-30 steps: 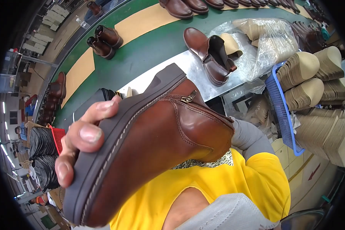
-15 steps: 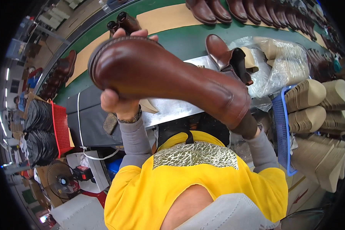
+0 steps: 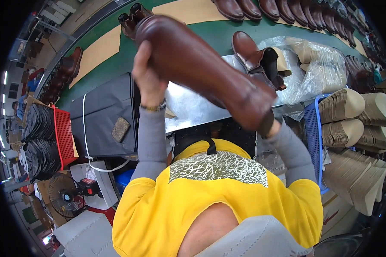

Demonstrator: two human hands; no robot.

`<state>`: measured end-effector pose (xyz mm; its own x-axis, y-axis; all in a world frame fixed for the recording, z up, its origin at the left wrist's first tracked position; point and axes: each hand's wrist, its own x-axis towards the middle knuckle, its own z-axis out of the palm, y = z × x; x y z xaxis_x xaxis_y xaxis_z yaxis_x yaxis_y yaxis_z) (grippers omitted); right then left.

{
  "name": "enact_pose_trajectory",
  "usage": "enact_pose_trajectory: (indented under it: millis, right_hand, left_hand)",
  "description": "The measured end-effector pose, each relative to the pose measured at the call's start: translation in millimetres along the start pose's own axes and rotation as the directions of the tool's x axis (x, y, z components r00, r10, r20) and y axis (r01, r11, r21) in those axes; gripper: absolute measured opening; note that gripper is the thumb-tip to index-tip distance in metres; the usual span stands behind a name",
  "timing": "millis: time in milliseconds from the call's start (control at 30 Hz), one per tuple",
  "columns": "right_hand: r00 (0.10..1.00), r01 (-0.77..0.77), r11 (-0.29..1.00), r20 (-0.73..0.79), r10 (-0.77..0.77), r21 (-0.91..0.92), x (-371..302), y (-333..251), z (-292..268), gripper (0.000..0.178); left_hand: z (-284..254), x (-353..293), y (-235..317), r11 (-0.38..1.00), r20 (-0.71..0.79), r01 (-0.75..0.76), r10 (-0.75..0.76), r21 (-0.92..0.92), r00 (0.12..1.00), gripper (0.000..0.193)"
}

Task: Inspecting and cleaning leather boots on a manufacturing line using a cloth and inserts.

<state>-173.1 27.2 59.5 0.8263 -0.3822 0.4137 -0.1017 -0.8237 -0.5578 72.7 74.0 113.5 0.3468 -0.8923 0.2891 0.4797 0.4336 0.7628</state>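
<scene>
A brown leather ankle boot [image 3: 201,64] is held up over the bench, its toe pointing to the far left and its shaft toward me on the right. My left hand [image 3: 149,79] is closed on the toe end, thumb over the leather, with the other fingers mostly hidden behind the boot. At the shaft opening, my right hand [image 3: 273,129] reaches inside; only the wrist area shows and its fingers are hidden. Beyond the held boot, another brown boot [image 3: 245,47] with a dark inside lies by a metal sheet [image 3: 186,111] at the bench edge.
Brown boots [image 3: 294,10] line the far side of the green bench [image 3: 193,40]. Clear plastic wrap [image 3: 317,77] and a blue basket [image 3: 314,145] with beige insole stacks stand right. Left are a black-covered box [image 3: 105,115] bearing a small rough block [image 3: 120,129], and a red basket [image 3: 63,135].
The boot has swung farther away, its toe moving right and its shaft coming lower. My left hand has shifted with it, uncovering more of the black-covered box and the rough block.
</scene>
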Motion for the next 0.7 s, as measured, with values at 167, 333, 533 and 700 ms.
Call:
enact_pose_trajectory:
  millis: [167,333,533,700]
  right_hand:
    - [0.689,0.262,0.818,0.693,0.212,-0.512,79,21,-1,0.035]
    - [0.953,-0.19,0.932,-0.169,0.25,0.309,50,-9,-85,0.037]
    - [0.727,-0.581,0.538,-0.092,0.681,-0.611,-62,163,-98,0.054]
    - [0.975,-0.204,0.512,-0.221,0.028,-0.835,-55,173,-139,0.033]
  left_hand:
    - [-41,13,-98,0.406,0.023,-0.189,0.381,0.894,0.924,0.047]
    - [-32,-7,-90,0.764,-0.082,0.135,-0.107,0.631,0.991,0.053]
    - [-34,-9,-60,0.676,-0.058,0.084,-0.061,0.732,0.996,0.052]
    - [-8,-42,-9,0.63,-0.037,-0.108,0.213,0.769,0.976,0.027]
